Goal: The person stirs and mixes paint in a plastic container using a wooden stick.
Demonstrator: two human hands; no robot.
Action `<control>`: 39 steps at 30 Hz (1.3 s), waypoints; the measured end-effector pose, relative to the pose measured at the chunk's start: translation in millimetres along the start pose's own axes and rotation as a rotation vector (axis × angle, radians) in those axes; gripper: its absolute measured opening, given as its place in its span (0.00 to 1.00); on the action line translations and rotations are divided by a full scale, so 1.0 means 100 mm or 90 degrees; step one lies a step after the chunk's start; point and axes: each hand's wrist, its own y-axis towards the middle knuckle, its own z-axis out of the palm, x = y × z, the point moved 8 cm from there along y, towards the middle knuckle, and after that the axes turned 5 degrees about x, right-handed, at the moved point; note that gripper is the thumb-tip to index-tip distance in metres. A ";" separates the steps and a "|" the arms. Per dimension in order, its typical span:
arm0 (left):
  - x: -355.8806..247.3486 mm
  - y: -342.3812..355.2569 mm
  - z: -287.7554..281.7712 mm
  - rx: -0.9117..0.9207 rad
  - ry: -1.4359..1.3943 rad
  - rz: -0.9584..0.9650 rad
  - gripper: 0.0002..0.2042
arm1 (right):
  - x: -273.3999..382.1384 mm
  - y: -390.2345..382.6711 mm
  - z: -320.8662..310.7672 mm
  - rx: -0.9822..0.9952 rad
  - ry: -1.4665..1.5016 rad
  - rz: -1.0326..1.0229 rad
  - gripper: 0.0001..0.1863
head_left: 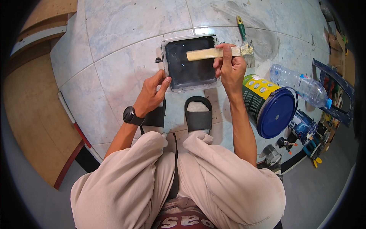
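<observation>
A square clear plastic tub [190, 90] of dark, glossy paint [190, 72] stands on the tiled floor before my feet. My left hand [151, 92], with a black watch on its wrist, pinches the tub's near left corner between thumb and fingers. In my right hand [232, 72] is a flat paintbrush [202, 54], gripped near its ferrule. Its pale wooden handle points left over the paint, and its bristles face right, beyond the tub. Just behind it lies a second brush [241, 27] with a green handle; its head is partly hidden.
To the right, a paint bucket [276, 112] with a blue lid lies tilted beside a clear plastic bottle [299, 86] on its side. Tools [314, 145] and a dark blue frame [335, 91] crowd the far right. Wooden boards [42, 122] line the left.
</observation>
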 end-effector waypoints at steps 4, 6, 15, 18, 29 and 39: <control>-0.03 0.00 0.00 -0.002 0.006 0.006 0.12 | 0.02 0.00 -0.03 -0.030 0.023 -0.024 0.17; -0.01 0.00 0.00 -0.004 -0.002 0.006 0.12 | 0.01 0.01 0.00 -0.005 0.010 -0.014 0.17; -0.02 0.01 0.01 0.000 -0.009 0.006 0.12 | -0.04 0.04 -0.19 -0.007 0.002 0.000 0.17; 0.00 0.00 0.00 -0.001 -0.001 0.007 0.12 | -0.12 -0.02 -0.25 -0.096 0.121 -0.012 0.16; 0.00 0.01 0.03 0.005 -0.008 -0.001 0.12 | -0.25 -0.18 -0.34 -0.077 0.071 0.026 0.17; 0.00 0.00 0.00 0.000 0.005 0.003 0.12 | -0.29 -0.22 -0.33 -0.051 0.053 0.053 0.18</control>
